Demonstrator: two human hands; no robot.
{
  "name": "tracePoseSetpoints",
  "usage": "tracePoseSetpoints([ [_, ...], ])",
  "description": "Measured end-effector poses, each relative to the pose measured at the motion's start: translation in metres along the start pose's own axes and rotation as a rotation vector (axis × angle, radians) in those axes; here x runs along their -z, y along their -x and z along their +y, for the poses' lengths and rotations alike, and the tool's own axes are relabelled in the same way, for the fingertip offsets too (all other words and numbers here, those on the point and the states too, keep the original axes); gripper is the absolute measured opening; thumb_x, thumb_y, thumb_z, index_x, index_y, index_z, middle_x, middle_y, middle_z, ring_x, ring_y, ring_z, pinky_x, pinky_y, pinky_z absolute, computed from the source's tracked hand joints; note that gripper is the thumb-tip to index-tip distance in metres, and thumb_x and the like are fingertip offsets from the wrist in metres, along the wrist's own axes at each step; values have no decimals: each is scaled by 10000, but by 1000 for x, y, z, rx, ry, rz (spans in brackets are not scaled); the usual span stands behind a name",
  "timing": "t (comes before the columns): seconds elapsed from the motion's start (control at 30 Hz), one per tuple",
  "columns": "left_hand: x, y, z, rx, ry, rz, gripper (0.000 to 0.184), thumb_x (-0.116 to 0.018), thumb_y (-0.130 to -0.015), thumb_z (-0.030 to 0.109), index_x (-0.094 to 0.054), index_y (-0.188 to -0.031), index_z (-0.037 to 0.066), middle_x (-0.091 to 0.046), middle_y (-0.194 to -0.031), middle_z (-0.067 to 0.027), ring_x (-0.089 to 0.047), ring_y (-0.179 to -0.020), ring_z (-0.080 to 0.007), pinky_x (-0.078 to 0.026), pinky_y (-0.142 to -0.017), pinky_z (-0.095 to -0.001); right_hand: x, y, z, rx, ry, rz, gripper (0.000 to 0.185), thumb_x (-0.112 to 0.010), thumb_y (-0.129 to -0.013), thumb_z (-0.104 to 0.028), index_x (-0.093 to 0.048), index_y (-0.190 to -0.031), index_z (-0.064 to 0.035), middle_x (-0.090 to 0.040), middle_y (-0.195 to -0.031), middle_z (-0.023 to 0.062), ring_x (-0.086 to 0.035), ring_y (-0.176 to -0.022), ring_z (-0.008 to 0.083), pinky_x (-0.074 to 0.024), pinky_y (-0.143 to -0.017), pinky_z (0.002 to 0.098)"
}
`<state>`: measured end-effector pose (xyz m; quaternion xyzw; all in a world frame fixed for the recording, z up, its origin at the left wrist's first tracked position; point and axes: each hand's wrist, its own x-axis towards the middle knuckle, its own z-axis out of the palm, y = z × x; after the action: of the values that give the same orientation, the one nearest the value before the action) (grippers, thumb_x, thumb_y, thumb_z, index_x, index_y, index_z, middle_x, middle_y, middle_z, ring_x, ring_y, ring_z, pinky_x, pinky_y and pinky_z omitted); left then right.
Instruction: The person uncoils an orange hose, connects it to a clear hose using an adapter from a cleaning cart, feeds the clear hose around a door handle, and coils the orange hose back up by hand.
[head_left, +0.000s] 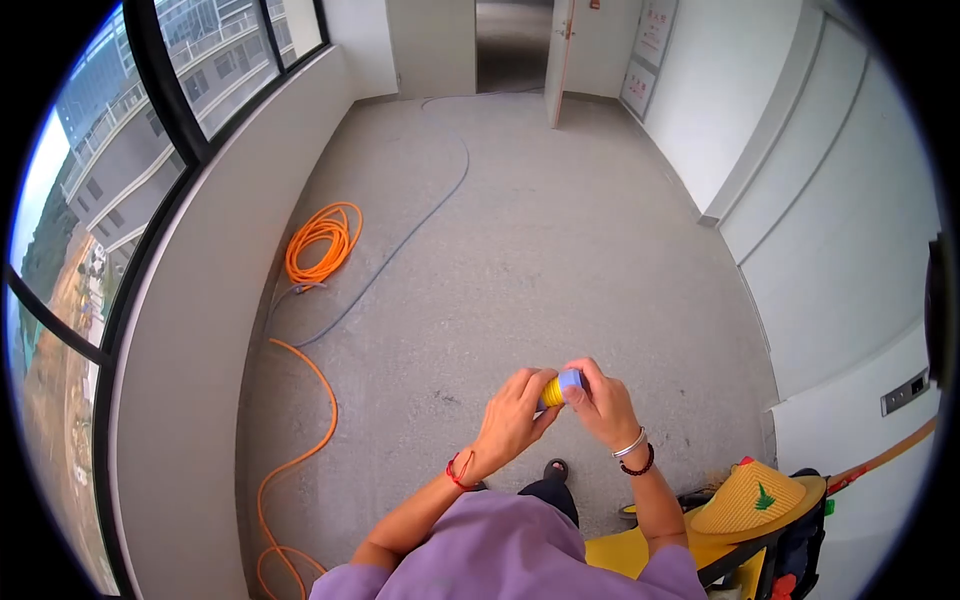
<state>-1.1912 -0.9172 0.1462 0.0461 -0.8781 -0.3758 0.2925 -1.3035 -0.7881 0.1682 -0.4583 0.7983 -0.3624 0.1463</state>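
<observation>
A small yellow and blue-purple object is held between my two hands in front of my body. My left hand has its fingers wrapped round the yellow part. On the other side, my right hand grips the blue-purple end between thumb and fingers. The fingers hide part of the object, and what it is cannot be made out. A red string is round my left wrist; a silver bangle and a dark bead bracelet are on the right one.
A coiled orange hose lies by the window wall, with a loose orange length and a thin grey-blue cable on the floor. A straw hat rests at the lower right. An open door stands ahead.
</observation>
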Motion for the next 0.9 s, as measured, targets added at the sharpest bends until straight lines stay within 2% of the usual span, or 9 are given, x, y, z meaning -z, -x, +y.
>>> tracePoseSetpoints([
  [0.07,38,6,-28,82,-5,52,393,-681,-719,105,-500,-1062,44,-540,-920,-113,-570,-771,-281,-471,-630,-337,-32,-41,-20,59,-88,-25,493,-534,-834,-486,-476,-1055,-49,-560,-748,63,-551,-598,127,-439,-521,255],
  [0.3,114,17,-111,358,14,197,406,-681,-719,122,-507,-1079,52,-550,-905,-115,-571,-765,-285,-470,-635,-339,-109,-159,-58,295,-354,-309,473,-563,-832,-437,-489,-1089,-47,-567,-775,47,-557,-636,113,-468,-568,241],
  [0.4,140,7,-155,442,-42,292,415,-686,-714,129,-506,-1081,55,-553,-910,-113,-567,-770,-284,-469,-637,-340,-142,-224,-64,282,-440,-493,434,-590,-822,-374,-493,-1088,-44,-571,-786,44,-562,-636,98,-483,-568,232],
  [0.5,172,-11,-204,480,-93,328,428,-697,-700,127,-506,-1077,58,-550,-923,-113,-572,-812,-285,-476,-659,-341,-178,-299,-79,279,-362,-711,409,-598,-814,-321,-486,-1086,-37,-575,-791,56,-569,-622,97,-488,-543,228],
  [0.57,193,-21,-232,499,-111,443,440,-709,-690,130,-505,-1073,56,-549,-951,-118,-575,-867,-290,-486,-701,-347,-208,-343,-90,87,-440,-902,380,-596,-815,-299,-486,-1065,-35,-579,-788,63,-574,-597,108,-491,-520,226],
  [0.6,206,-24,-244,527,-132,478,440,-709,-690,130,-505,-1073,56,-549,-951,-118,-575,-867,-290,-486,-701,-347,-224,-364,-96,110,-436,-946,380,-596,-815,-299,-486,-1065,-35,-579,-788,63,-574,-597,108,-491,-520,226],
  [0.67,234,-27,-264,526,-236,580,460,-721,-683,135,-499,-1077,53,-544,-994,-130,-576,-893,-306,-495,-727,-347,-257,-403,-107,-14,-687,-1118,346,-594,-813,-267,-484,-1047,-37,-578,-816,69,-584,-645,116,-498,-555,230],
  [0.8,283,-4,-299,647,-295,674,442,-730,-688,153,-517,-1058,38,-559,-974,-133,-601,-850,-278,-508,-697,-323,-331,-455,-143,-60,-716,-1402,330,-610,-797,-239,-480,-1035,-51,-558,-876,59,-581,-731,115,-495,-631,239],
  [0.9,310,18,-336,839,-110,901,348,-717,-724,172,-563,-990,10,-611,-871,-114,-627,-727,-167,-510,-618,-269,-390,-484,-175,256,-572,-1463,362,-656,-757,-238,-477,-1022,-71,-524,-952,28,-518,-848,127,-438,-739,270],
])
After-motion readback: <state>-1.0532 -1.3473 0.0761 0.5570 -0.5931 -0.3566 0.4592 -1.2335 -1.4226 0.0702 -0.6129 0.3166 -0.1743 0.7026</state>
